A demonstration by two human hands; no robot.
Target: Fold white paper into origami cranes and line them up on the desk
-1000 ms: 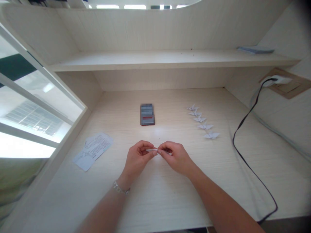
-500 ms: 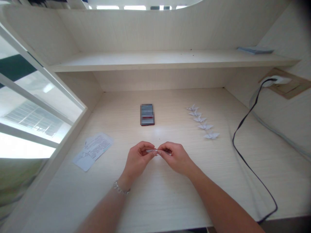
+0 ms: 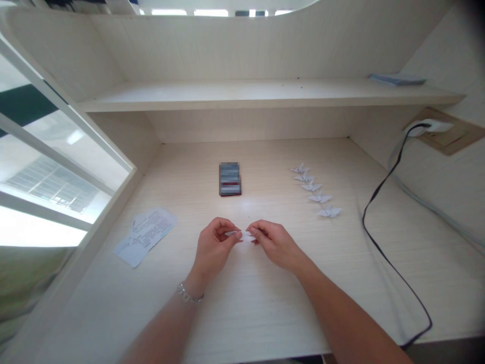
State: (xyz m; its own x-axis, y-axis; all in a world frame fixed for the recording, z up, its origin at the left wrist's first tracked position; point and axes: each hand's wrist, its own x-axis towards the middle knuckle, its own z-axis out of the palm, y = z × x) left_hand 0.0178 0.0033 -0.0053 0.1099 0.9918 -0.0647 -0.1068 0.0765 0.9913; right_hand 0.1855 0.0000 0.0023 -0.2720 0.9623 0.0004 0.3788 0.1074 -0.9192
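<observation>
A small folded piece of white paper [image 3: 246,236] is pinched between my two hands, over the middle of the desk. My left hand [image 3: 217,242] grips its left end between thumb and fingers; a bracelet [image 3: 189,294] circles that wrist. On the other end, my right hand [image 3: 273,243] is closed with thumb and fingertips together. Most of the paper is hidden by the fingers, so its exact folds cannot be made out. To the right, several folded paper cranes [image 3: 320,197] lie in a slanting row.
A dark phone-sized object [image 3: 230,179], blurred out, lies beyond my hands. Printed paper sheets [image 3: 146,236] overlap at the left. A black cable [image 3: 366,227] runs from the wall socket [image 3: 447,131] down the right side. A shelf [image 3: 242,96] crosses above the desk's back.
My fingertips have moved slightly apart, and more of the white paper shows between them. Both hands still hold it; the things on the desk have stayed put.
</observation>
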